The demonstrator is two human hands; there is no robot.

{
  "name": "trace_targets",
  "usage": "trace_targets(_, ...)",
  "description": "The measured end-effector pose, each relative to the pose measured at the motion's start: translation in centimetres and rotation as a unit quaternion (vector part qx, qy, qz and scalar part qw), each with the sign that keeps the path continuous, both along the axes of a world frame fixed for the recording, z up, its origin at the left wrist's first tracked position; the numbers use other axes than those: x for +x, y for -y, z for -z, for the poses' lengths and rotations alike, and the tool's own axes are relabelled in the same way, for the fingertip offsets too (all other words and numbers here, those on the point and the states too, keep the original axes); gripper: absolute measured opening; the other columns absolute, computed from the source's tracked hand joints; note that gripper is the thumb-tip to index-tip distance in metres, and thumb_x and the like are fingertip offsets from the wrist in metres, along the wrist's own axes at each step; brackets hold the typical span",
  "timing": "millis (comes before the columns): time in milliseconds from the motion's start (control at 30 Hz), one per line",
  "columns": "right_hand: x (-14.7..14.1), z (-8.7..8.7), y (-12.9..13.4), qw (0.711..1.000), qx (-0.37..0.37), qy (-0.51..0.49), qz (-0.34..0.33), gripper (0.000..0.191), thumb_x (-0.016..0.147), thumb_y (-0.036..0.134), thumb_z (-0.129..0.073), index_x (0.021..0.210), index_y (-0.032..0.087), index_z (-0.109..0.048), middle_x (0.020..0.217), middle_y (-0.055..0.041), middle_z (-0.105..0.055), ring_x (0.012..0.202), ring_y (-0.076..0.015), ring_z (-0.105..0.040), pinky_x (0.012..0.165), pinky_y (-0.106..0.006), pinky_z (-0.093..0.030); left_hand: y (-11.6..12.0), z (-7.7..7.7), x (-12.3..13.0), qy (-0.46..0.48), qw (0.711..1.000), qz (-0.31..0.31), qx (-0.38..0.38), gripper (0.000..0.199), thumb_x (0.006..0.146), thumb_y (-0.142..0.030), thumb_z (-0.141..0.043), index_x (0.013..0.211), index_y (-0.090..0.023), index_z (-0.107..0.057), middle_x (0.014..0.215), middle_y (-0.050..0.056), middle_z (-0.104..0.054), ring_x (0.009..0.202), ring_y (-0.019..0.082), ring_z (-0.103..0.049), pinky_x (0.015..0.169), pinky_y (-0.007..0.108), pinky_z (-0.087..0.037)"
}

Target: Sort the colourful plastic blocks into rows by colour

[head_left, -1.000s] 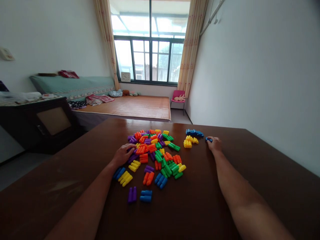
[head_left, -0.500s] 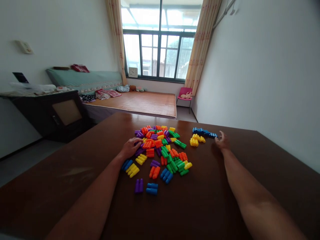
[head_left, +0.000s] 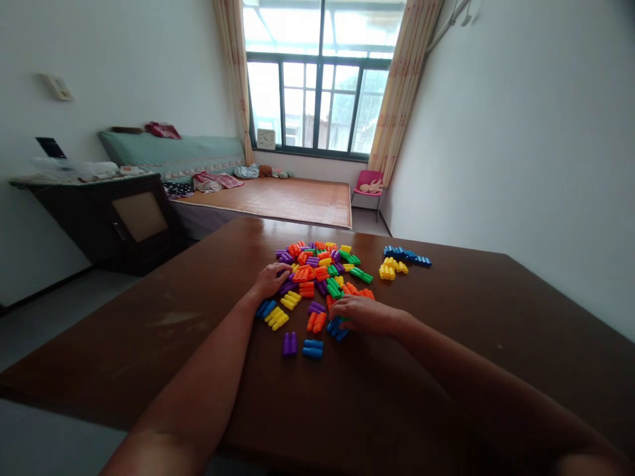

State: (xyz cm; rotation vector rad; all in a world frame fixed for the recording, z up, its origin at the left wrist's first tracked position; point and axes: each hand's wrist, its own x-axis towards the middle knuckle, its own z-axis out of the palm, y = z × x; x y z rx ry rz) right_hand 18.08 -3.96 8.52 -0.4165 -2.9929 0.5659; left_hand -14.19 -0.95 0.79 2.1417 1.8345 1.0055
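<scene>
Colourful plastic blocks lie in a loose pile on the brown table (head_left: 208, 277). My left hand (head_left: 271, 279) rests at the pile's left edge, beside purple blocks (head_left: 288, 285); its fingers are bent, and whether they hold anything is hidden. Over the right front of the pile, my right hand (head_left: 360, 313) reaches down with fingers spread above a blue block (head_left: 337, 329), partly covering it and some green ones. Nearer me lie a purple block (head_left: 290, 344), another blue block (head_left: 313, 348) and an orange block (head_left: 316, 322).
Right of the pile are a row of blue blocks (head_left: 407, 255) and a yellow group (head_left: 391, 268). Beyond the table stand a bed (head_left: 297, 198), a pink chair (head_left: 368, 178) and a dark cabinet (head_left: 139, 215).
My right hand has moved left from the blue row to the front right of the main pile. My left hand stays at the pile's left edge. The view has shifted slightly.
</scene>
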Motion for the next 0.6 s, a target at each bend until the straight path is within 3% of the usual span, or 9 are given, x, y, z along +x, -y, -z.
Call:
trace_targets(200, -1.0, -0.3, -0.4, 0.997, -0.016, 0.07, 0.021, 0.031, 0.077, 0.011, -0.065, 0.107, 0.02, -0.066, 0.106, -0.0087, -0.067, 0.097, -0.0212, -0.061, 0.085, -0.031, -0.048, 0.2, -0.4, 0.2, 0.011, 1.0, -0.003, -0.003, 0.032, 0.085, -0.04, -0.048, 0.097, -0.021, -0.071, 0.107, 0.006, -0.07, 0.1, 0.023, -0.062, 0.091, 0.034, -0.048)
trace_targets(333, -0.9, -1.0, -1.4, 0.992, -0.118, 0.032, 0.009, 0.026, 0.074, 0.027, -0.073, 0.097, 0.017, -0.069, 0.095, -0.0054, -0.068, 0.082, -0.0162, -0.061, 0.072, -0.026, -0.048, 0.2, -0.3, 0.0, 0.003, 1.0, -0.001, 0.001, 0.033, 0.085, -0.041, -0.048, 0.098, -0.022, -0.071, 0.106, 0.005, -0.07, 0.099, 0.022, -0.062, 0.092, 0.033, -0.047)
trace_targets(433, 0.7, -1.7, -4.0, 0.977, -0.195, -0.067, 0.053, 0.032, 0.069, 0.037, -0.077, 0.092, 0.017, -0.07, 0.091, -0.0038, -0.068, 0.081, -0.0155, -0.061, 0.07, -0.025, -0.048, 0.0, 0.1, -0.2, 0.005, 1.0, 0.005, -0.001, 0.035, 0.086, -0.043, -0.047, 0.1, -0.022, -0.071, 0.107, 0.005, -0.069, 0.101, 0.022, -0.062, 0.094, 0.034, -0.047)
trace_targets(533, 4.4, -1.6, -9.1, 0.922, -0.262, -0.223, 0.177, 0.04, 0.065, 0.042, -0.079, 0.092, 0.016, -0.068, 0.089, -0.0045, -0.069, 0.081, -0.0171, -0.062, 0.072, -0.03, -0.05, 0.0, 0.1, -0.5, 0.013, 1.0, 0.006, -0.008, 0.036, 0.086, -0.045, -0.046, 0.1, -0.022, -0.07, 0.109, 0.005, -0.069, 0.103, 0.023, -0.061, 0.096, 0.035, -0.046)
trace_targets(600, 8.1, -0.7, -13.3, 0.847, -0.274, -0.357, 0.284, 0.044, 0.063, 0.044, -0.078, 0.094, 0.016, -0.066, 0.088, -0.0047, -0.068, 0.078, -0.0174, -0.063, 0.071, -0.032, -0.052, 0.1, 0.0, -0.5, 0.018, 1.0, 0.008, -0.011, 0.037, 0.086, -0.047, -0.047, 0.1, -0.022, -0.07, 0.11, 0.006, -0.069, 0.103, 0.023, -0.061, 0.096, 0.036, -0.046)
